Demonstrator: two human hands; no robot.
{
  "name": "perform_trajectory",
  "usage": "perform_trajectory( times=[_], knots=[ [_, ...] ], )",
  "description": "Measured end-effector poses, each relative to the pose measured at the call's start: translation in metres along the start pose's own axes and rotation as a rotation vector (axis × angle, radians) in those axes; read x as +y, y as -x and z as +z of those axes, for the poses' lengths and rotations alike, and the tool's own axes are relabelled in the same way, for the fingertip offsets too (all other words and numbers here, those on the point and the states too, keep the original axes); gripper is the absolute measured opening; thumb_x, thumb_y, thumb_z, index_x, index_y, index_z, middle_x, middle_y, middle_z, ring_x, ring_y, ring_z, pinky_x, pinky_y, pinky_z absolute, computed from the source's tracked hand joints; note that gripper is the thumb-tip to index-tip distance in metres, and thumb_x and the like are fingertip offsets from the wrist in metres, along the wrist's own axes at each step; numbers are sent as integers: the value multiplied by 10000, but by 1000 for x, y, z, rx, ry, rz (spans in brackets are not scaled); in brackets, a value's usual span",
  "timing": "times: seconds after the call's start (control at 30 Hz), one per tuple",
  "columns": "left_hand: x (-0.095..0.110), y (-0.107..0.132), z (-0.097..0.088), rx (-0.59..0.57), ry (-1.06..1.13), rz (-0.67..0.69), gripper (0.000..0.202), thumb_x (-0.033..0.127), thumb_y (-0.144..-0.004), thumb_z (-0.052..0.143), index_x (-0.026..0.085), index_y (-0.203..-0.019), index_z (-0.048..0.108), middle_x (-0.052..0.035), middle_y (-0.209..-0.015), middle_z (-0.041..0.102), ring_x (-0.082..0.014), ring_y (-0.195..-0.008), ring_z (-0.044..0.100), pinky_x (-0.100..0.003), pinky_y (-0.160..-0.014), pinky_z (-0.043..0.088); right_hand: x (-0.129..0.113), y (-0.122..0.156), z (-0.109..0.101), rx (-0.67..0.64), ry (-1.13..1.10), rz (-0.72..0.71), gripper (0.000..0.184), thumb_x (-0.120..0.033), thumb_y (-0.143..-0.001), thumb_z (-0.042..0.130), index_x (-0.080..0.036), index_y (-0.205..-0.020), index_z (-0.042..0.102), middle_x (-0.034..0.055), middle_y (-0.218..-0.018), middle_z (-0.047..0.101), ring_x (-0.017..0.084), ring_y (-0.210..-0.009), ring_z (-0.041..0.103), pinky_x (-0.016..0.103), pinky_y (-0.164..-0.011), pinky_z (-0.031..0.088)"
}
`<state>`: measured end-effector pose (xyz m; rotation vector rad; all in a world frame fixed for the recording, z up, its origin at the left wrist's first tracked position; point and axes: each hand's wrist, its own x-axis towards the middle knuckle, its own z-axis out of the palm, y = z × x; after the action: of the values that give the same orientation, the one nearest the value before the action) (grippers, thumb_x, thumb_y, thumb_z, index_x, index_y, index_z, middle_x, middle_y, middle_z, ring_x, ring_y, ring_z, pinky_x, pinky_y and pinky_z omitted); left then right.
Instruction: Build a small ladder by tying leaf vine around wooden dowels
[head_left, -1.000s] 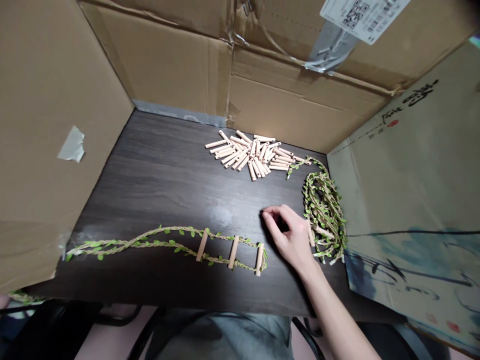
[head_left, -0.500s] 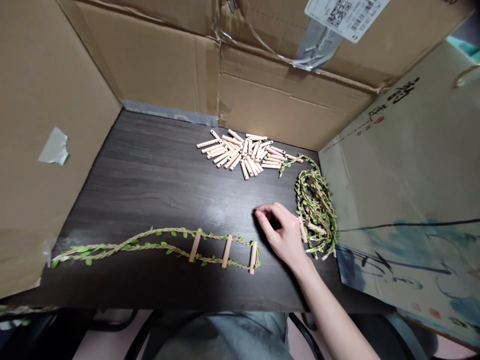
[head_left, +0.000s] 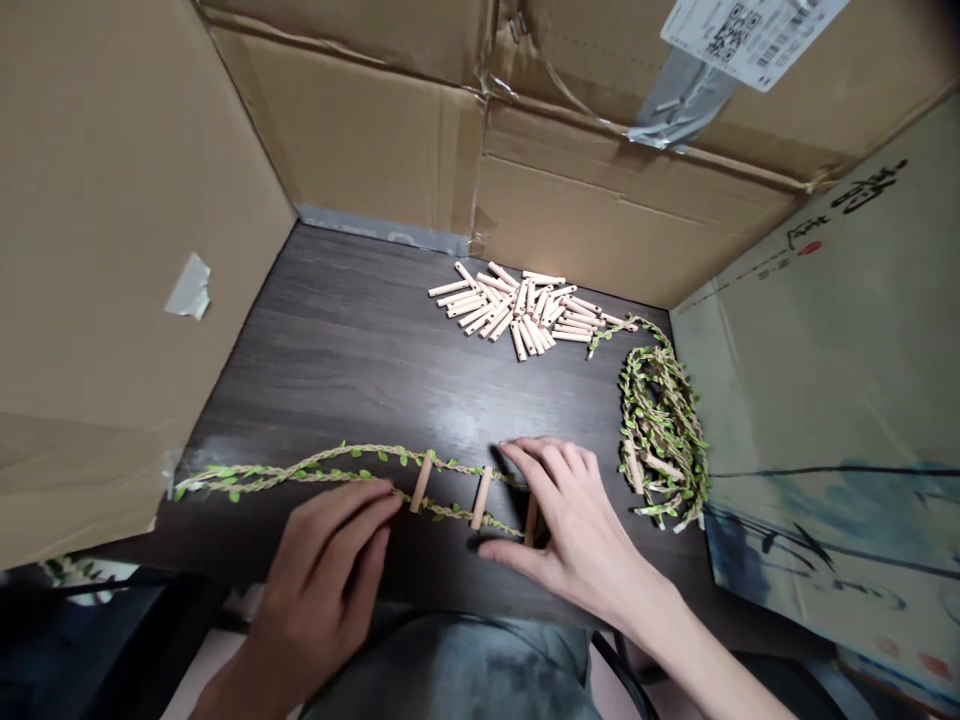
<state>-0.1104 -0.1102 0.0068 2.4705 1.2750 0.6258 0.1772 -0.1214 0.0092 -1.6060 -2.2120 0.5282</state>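
Two twisted twine strands with small green leaves form a vine ladder [head_left: 300, 475] across the dark wood table [head_left: 337, 350]. Its wooden dowel rungs include one [head_left: 421, 482] and another [head_left: 481, 497]. My left hand [head_left: 322, 570] lies at the table's near edge, fingertips on the lower strand beside the first rung. My right hand [head_left: 570, 515] spreads across the ladder's end, straddling a third dowel [head_left: 531, 520], which it partly hides. Behind them lie a heap of loose dowels [head_left: 517, 318] and a coiled leaf vine [head_left: 660, 440] with a strand running toward the heap.
Corrugated cardboard walls [head_left: 127, 200] enclose the table on the left and back, and a printed board [head_left: 810, 300] stands at the right. A strand of vine [head_left: 71, 570] shows past the near left edge. My grey-clothed lap [head_left: 457, 680] is below the table.
My left hand has entered at the near edge and reached the lower strand. My right hand has moved left from beside the coil and opened over the ladder's end. The view has shifted slightly.
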Motion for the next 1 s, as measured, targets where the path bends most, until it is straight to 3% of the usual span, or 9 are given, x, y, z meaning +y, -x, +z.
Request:
perform_trajectory(
  times=[0.03,0.13,0.3,0.4,0.47,0.57,0.67,0.87,1.0],
  knots=[
    [-5,-9,10,41,-1,5,467,119,-1008,499,227,-1462,482,-128,-1409,589,-281,-1313,558,-490,-1155,440,0,4,5,8,14,7,848,-635,-846,780,-196,-1508,485,174,-1373,612,379,-1252,534,560,-1023,456],
    [-21,-30,29,1,-31,31,478,107,-981,447,195,-1450,480,-138,-1373,604,-316,-1268,556,-520,-1088,422,4,14,16,39,40,26,661,-569,-905,750,-193,-1412,554,170,-1337,611,367,-1237,533,540,-1010,449],
    [-34,-41,26,-33,-15,34,393,154,-1006,405,213,-1371,542,-121,-1326,612,-303,-1217,554,-488,-1023,408,11,12,9,112,8,-1,647,-598,-904,742,-182,-1371,576,157,-1273,633,332,-1179,559,493,-979,450],
    [-26,-65,16,-19,-13,45,339,232,-1044,388,210,-1335,562,-110,-1304,638,-284,-1206,565,-465,-1020,403,23,-9,-5,250,58,55,434,-516,-995,655,-195,-1285,625,140,-1213,671,299,-1106,599,455,-928,456],
    [-16,-94,12,-89,-41,82,319,267,-1068,363,198,-1287,585,-96,-1250,680,-264,-1138,602,-445,-990,418,35,-30,-11,309,150,136,314,-443,-1030,612,-187,-1204,660,125,-1133,700,285,-1034,621,437,-896,463],
    [0,-142,14,-144,-137,114,323,233,-1068,369,164,-1279,603,-102,-1194,705,-269,-1087,625,-417,-906,440,51,-64,-13,289,261,169,263,-390,-1021,621,-174,-1158,681,114,-1030,718,285,-963,640,406,-831,466],
    [7,-173,25,-179,-196,112,262,220,-1039,484,149,-1256,612,-106,-1196,708,-286,-1096,634,-414,-884,443,60,-90,-6,300,337,189,257,-404,-994,657,-174,-1103,695,113,-1003,723,273,-882,643,367,-748,446],
    [-1,-178,52,-84,-78,90,143,229,-1020,564,173,-1137,625,-70,-1110,727,-251,-1024,666,-379,-847,432,68,-105,14,360,335,176,193,-328,-1026,605,-178,-937,687,74,-906,704,225,-816,636,324,-726,419],
    [-5,-175,57,-53,-50,96,136,234,-1029,548,175,-1118,632,-58,-1049,722,-240,-979,663,-373,-833,425,61,-95,10,335,300,170,173,-293,-1027,598,-184,-919,677,62,-895,696,219,-801,637,331,-726,426]
  ],
)
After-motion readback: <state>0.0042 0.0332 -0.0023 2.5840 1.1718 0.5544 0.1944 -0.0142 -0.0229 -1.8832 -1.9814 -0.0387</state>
